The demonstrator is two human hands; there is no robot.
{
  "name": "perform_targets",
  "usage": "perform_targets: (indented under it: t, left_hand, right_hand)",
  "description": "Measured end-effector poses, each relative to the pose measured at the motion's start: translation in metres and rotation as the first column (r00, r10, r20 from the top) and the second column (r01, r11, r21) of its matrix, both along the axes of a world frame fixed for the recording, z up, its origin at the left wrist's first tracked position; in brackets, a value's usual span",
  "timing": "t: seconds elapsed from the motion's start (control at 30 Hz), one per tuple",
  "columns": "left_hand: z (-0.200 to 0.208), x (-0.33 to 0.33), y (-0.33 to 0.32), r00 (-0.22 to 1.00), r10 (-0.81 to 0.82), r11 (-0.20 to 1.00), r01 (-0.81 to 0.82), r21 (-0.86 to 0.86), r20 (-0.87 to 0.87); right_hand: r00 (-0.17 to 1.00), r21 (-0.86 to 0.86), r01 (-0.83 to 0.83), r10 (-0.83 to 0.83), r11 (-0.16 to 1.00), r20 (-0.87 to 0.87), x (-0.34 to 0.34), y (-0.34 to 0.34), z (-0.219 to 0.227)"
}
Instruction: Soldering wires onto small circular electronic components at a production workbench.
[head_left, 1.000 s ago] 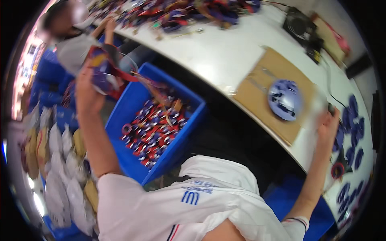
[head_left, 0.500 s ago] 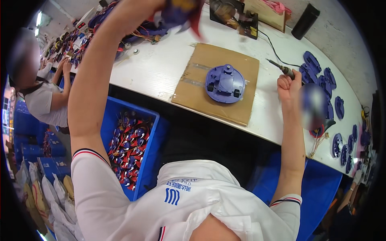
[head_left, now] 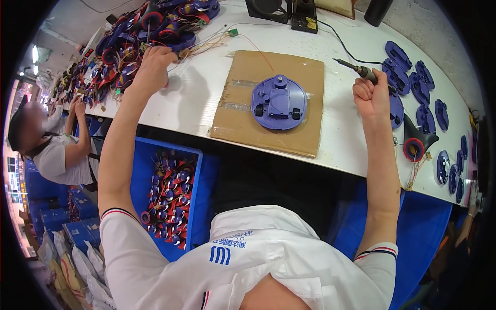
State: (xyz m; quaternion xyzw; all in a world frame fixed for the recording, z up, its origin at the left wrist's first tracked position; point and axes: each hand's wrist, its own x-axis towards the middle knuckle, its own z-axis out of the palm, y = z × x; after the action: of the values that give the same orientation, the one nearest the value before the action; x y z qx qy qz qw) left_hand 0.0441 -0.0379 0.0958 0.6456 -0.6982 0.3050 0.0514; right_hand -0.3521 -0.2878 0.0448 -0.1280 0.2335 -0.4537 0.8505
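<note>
My right hand (head_left: 371,95) is closed round the handle of a soldering iron (head_left: 365,72), its tip pointing left over the white table. My left hand (head_left: 154,67) is at the near edge of a pile of purple and red wired parts (head_left: 163,28). Its fingers are bent, and what they hold, if anything, is hidden. Between my hands, a round purple plastic base (head_left: 279,103) with small black wheels lies on a cardboard sheet (head_left: 237,126). A thin red wire runs from near a small green circuit board (head_left: 233,32) toward it.
Several purple shells (head_left: 419,89) lie at the right, beside a black part with a red ring (head_left: 415,148). An iron stand (head_left: 305,21) is at the back. A blue bin (head_left: 195,181) of red and purple parts stands below left. Another person (head_left: 54,150) works further left.
My left hand came down and left to the pile from the top; the blurred purple and red thing near it no longer shows there. My right hand stays on the soldering iron.
</note>
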Motion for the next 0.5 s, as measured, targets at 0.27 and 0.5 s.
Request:
perform_targets:
  t: [0.27,0.5]
  left_hand:
    - [-0.039,-0.105,-0.117,0.785,-0.425,0.881,0.473,-0.008,-0.452]
    - [-0.045,-0.104,-0.137,0.855,-0.295,0.839,0.446,0.313,-0.427]
  right_hand:
    - [0.998,-0.039,-0.02,0.018,0.999,-0.056,0.006,0.009,-0.001]
    - [0.981,-0.101,-0.038,0.018,0.994,-0.191,0.018,0.026,0.0]
